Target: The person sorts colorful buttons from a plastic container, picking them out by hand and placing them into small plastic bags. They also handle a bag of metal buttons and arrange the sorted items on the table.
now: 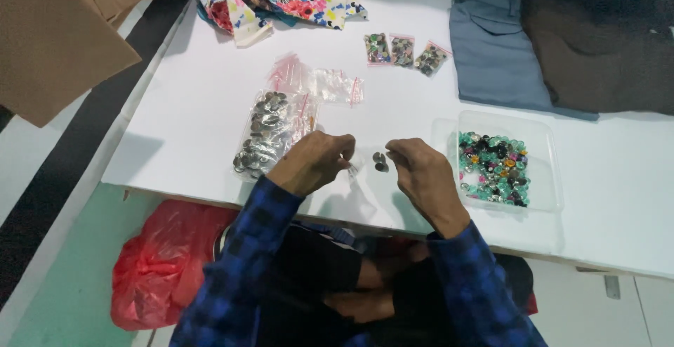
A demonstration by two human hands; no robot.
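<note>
At nine o'clock lies a clear bag of silver buttons (267, 135). The left hand (312, 161) and right hand (421, 171) both pinch a small clear zip bag (371, 161) holding a few buttons, at table centre. It looks light, limp and slippery; best gripped at the top edge. At three o'clock sits a clear tray (547, 150) of buttons.

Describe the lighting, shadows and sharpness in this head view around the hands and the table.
Head view: even overhead light, with the white table bright but not blown out; soft shadows fall under the left hand and right hand; the small clear bag between the fingers is slightly blurred; glare glints on the bag of silver buttons; the tray of coloured beads reads fairly sharp; table edges bow slightly.
</note>
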